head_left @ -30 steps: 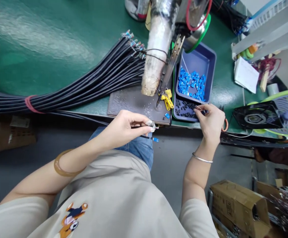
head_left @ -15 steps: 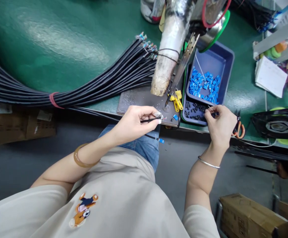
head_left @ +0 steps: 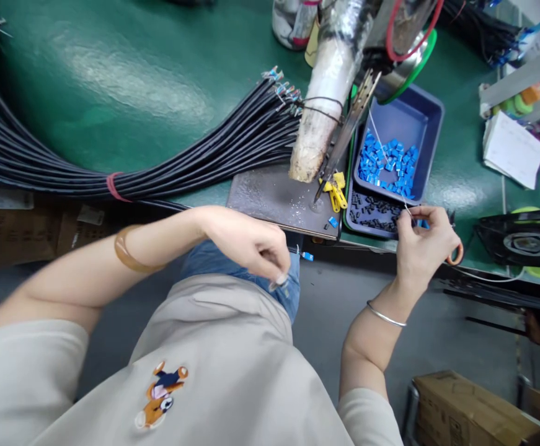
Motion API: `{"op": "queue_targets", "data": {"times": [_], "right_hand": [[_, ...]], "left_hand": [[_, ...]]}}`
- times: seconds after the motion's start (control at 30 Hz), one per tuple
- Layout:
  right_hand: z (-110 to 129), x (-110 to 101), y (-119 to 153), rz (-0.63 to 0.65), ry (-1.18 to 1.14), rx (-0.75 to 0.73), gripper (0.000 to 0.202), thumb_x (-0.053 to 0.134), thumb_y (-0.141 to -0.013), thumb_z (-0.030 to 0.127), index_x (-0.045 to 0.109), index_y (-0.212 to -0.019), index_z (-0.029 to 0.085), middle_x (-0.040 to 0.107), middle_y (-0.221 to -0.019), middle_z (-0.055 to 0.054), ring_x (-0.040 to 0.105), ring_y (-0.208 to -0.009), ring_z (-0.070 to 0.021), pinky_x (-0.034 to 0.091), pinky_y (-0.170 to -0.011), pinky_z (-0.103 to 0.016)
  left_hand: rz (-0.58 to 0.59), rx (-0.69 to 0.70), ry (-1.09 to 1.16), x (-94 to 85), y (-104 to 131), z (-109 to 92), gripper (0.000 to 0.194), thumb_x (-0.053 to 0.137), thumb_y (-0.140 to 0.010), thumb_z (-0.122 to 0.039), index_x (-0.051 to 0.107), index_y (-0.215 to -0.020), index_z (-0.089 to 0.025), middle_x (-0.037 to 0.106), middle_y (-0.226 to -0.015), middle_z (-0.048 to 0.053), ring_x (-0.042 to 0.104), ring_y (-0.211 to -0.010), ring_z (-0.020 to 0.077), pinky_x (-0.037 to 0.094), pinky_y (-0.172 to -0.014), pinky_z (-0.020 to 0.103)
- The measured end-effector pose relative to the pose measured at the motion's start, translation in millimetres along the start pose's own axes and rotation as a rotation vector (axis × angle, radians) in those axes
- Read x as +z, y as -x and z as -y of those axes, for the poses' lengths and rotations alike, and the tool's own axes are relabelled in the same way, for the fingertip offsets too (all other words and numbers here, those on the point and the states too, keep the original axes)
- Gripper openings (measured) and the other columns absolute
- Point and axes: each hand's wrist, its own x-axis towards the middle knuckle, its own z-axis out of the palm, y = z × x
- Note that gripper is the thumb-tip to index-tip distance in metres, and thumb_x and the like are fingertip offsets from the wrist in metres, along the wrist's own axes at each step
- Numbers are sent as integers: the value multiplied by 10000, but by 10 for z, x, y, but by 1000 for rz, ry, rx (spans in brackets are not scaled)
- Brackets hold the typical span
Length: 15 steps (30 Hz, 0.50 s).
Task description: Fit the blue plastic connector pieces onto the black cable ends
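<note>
Right fingers (head_left: 430, 214) pinch thin wire (head_left: 377, 131) near the blue connectors (head_left: 372, 164).

A thin silvery wire (head_left: 378, 131) is pinched between the thumb and forefinger of the right hand (head_left: 425, 241). It is stretched nearly straight on a slant over the loose blue pieces (head_left: 388, 166) in the upper tray (head_left: 433, 145), its lower end being hidden at the fingers. A patch of blue is seen between those fingers; whether it is held cannot be told. By the left hand (head_left: 255, 248), a small blue connector (head_left: 307, 256) is seen, mostly unobscured. At that hand's fingertips, something pale is blurred beyond recognition.
</note>
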Motion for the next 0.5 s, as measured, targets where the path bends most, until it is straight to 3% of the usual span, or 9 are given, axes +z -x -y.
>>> {"op": "queue_targets", "data": {"times": [0.07, 0.13, 0.2, 0.27, 0.33, 0.4, 0.5], "right_hand": [[-4, -2, 17, -23, 15, -26, 168, 583, -803, 291, 690, -894, 199, 709, -842, -47, 528, -562, -150, 447, -692, -336], [22, -17, 45, -60, 2, -45, 189, 577, -816, 290, 708, -906, 187, 714, -867, -63, 553, -610, -164, 448, -680, -334], [81, -54, 90, -123, -45, -39, 211, 579, -829, 295, 721, -924, 172, 716, -880, -69, 565, -635, -164, 443, -644, -320], [171, -113, 155, -176, -135, -12, 226, 600, -832, 302, 727, -958, 165, 721, -890, -63, 563, -623, -146, 432, -602, -301], [282, -186, 232, -212, -258, 22, 239, 651, -814, 316, 732, -980, 164, 728, -899, -61, 551, -590, -128, 415, -557, -288], [409, -259, 318, -240, -368, 44, 258, 704, -789, 334, 738, -980, 164, 734, -902, -71, 552, -572, -125, 399, -517, -286], [603, -342, 458, -250, -434, 54, 232, 739, -767, 349, 752, -926, 180, 730, -841, -62, 567, -565, -137, 399, -492, -291]], "left_hand": [[21, 53, -12, 16, 34, -171, 219, 712, -625, -86, 615, -469, -206, 559, -442, -17, 477, -410, 120, 373, -442, 235], [-162, 108, -147, 159, 80, -322, 331, 643, -543, 35, 471, -385, -199, 465, -370, -40, 337, -346, 99, 247, -387, 265], [-250, 76, -372, 384, 137, -401, 340, 547, -522, 91, 393, -413, -192, 408, -359, -43, 243, -350, 99, 168, -399, 305], [-194, 29, -482, 610, 183, -380, 318, 541, -570, 86, 408, -490, -191, 454, -417, -34, 263, -384, 101, 185, -411, 300], [-272, -2, -382, 768, 190, -270, 244, 568, -752, -20, 496, -586, -183, 528, -510, -15, 370, -454, 100, 284, -461, 263], [-513, -42, -165, 825, 148, -116, 169, 582, -843, -154, 570, -675, -165, 542, -542, -21, 415, -485, 84, 343, -500, 232], [-847, -102, 264, 751, 35, 85, 180, 627, -852, -293, 573, -774, -141, 614, -619, -10, 444, -453, 52, 363, -448, 189]]}}
